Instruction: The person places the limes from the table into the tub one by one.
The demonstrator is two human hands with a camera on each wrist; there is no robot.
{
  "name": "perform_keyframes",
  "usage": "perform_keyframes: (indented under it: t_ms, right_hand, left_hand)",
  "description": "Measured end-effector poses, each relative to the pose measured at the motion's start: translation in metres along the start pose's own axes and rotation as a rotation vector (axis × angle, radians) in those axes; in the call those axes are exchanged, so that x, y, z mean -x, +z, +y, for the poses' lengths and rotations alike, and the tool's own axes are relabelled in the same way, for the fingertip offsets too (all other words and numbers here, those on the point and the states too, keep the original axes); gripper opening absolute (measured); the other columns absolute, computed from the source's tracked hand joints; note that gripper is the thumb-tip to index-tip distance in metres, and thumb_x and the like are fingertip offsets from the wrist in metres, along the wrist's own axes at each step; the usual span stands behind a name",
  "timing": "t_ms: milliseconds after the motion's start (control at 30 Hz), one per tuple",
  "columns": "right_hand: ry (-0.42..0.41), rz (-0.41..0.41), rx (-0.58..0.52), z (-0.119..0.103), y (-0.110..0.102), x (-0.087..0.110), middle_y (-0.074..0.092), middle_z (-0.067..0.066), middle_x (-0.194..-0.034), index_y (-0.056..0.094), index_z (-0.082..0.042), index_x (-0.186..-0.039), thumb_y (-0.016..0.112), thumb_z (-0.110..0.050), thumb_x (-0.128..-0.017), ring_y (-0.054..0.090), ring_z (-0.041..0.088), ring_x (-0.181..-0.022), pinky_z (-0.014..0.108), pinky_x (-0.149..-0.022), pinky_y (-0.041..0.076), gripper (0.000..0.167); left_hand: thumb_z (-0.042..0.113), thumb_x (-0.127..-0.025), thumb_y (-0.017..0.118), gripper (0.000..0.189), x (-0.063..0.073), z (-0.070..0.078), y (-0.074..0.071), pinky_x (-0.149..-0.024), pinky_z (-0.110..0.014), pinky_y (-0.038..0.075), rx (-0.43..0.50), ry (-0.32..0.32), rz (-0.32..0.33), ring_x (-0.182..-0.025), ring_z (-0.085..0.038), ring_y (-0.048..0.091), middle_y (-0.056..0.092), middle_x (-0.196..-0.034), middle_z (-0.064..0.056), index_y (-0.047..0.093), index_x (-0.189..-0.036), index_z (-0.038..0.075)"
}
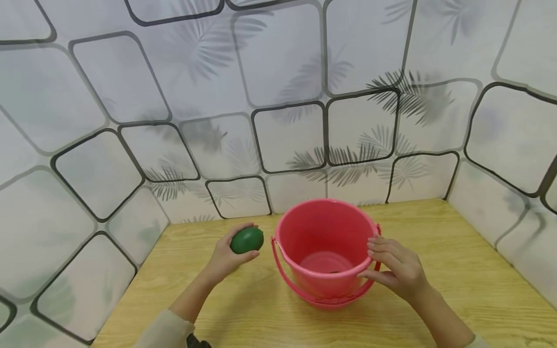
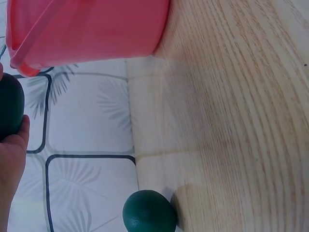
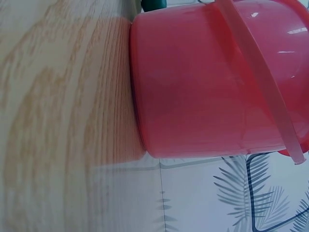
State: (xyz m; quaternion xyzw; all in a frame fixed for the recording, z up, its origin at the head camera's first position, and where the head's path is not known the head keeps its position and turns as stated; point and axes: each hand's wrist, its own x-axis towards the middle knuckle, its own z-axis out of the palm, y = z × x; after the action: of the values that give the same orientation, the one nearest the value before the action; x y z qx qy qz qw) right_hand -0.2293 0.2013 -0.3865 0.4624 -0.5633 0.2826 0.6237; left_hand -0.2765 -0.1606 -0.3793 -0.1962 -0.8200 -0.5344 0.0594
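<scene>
My left hand (image 1: 224, 258) holds a smooth, dark green, egg-shaped fruit or ball (image 1: 248, 240) between thumb and fingers, raised left of a pink bucket (image 1: 285, 256). The bucket stands upright on the table with its handle (image 1: 300, 291) hanging down at the front. At the bucket's right side, my right hand (image 1: 402, 270) grips the rim, fingers at the edge and thumb toward the front. A second green round thing (image 2: 149, 212) rests on the table in the left wrist view. Just behind the bucket's front rim, a small dark spot shows inside; the rest of it is hidden.
The bucket stands on a wood-grain table (image 1: 435, 241). Walls (image 1: 287, 140) covered in patterned sheeting rise at the back, left and right. A green thing (image 3: 153, 5) peeks out past the bucket in the right wrist view.
</scene>
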Motion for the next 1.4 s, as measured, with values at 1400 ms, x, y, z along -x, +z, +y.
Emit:
perform_keyframes:
  t_ms: [1400]
  right_hand:
    - [0.002,-0.005,0.013,0.000,0.001,0.001,0.065,0.021,-0.066,0.066,0.007,-0.067,0.072,-0.037,-0.078,0.066,0.028,-0.069,0.025,-0.091,0.048,0.046]
  left_hand:
    - [0.012,-0.077,0.079,0.065,0.011,0.055,0.009,-0.081,-0.031,0.053,0.165,0.071,-0.218,-0.112,-0.031,0.052,0.052,-0.135,-0.012,0.049,-0.135,0.012]
